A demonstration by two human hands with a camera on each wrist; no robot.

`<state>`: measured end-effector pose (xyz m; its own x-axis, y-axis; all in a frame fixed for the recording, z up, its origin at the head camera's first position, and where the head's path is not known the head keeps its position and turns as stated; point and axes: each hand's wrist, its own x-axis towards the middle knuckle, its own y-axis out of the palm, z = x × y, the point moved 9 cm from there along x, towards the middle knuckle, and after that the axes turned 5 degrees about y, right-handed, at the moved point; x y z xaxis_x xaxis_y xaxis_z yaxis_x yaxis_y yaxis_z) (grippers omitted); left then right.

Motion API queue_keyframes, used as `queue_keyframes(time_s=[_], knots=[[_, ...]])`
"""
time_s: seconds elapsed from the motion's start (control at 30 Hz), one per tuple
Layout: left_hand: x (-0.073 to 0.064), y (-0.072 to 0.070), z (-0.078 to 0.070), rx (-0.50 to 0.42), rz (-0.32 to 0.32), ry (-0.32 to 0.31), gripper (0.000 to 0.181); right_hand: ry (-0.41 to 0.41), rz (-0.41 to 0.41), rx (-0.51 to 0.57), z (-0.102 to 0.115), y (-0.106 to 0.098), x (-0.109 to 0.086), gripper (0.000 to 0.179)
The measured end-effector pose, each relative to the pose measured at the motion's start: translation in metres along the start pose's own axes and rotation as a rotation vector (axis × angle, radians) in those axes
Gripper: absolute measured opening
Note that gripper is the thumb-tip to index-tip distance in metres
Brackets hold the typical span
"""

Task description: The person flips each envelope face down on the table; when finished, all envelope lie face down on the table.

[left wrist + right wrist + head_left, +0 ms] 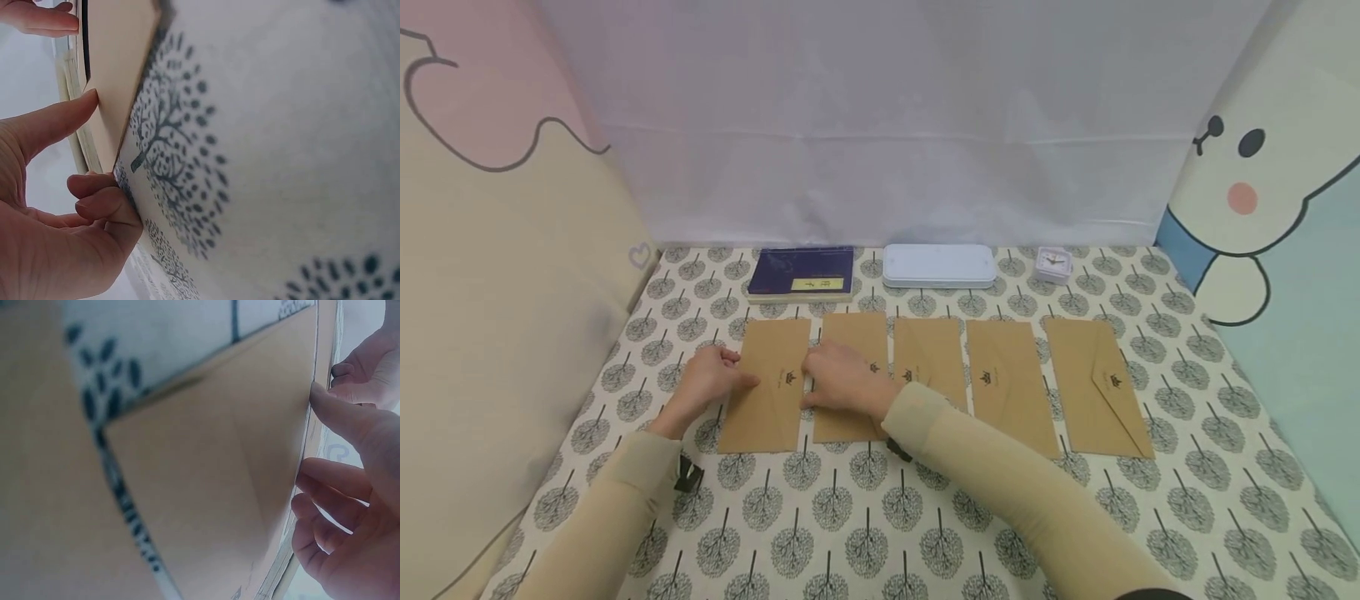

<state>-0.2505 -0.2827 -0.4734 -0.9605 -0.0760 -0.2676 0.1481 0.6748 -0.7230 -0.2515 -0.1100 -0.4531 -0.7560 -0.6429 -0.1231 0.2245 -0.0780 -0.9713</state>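
Several brown paper envelopes lie upright in a row on the tablecloth. At the leftmost envelope [767, 342] is my left hand [709, 383], its thumb resting on the paper near the left edge. In the left wrist view that thumb [75, 115] touches the envelope [115, 69], while the other fingers bend beside its edge. My right hand [850, 379] lies over the second envelope [853, 329]. The right wrist view has its thumb and fingertips [312, 478] spread apart along that envelope's edge [206, 469]. Neither hand visibly pinches the paper.
Further right lie a third envelope [928, 342], a fourth envelope [1003, 342] and a fifth envelope [1078, 358]. Along the back stand a dark blue book [775, 271], a white case [938, 265] and a small clock [1053, 265]. Curtains border the tree-print cloth [865, 533].
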Motion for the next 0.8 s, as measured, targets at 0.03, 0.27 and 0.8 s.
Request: queue_keyframes(time_s=[0.03,0.27,0.8], knots=[[0.0001,0.0003,0.0002,-0.003,0.0,-0.002,0.058,0.001,0.0,0.0,0.0001,-0.0002,-0.0002,0.039],[0.0012,0.0005,0.0015,-0.004,-0.009,-0.015,0.058,-0.002,0.002,0.007,0.0016,-0.0018,-0.0007,0.038],[-0.0043,-0.005,-0.0055,-0.029,-0.046,-0.019,0.058,0.0,-0.013,0.115,-0.001,-0.0007,0.0006,0.034]])
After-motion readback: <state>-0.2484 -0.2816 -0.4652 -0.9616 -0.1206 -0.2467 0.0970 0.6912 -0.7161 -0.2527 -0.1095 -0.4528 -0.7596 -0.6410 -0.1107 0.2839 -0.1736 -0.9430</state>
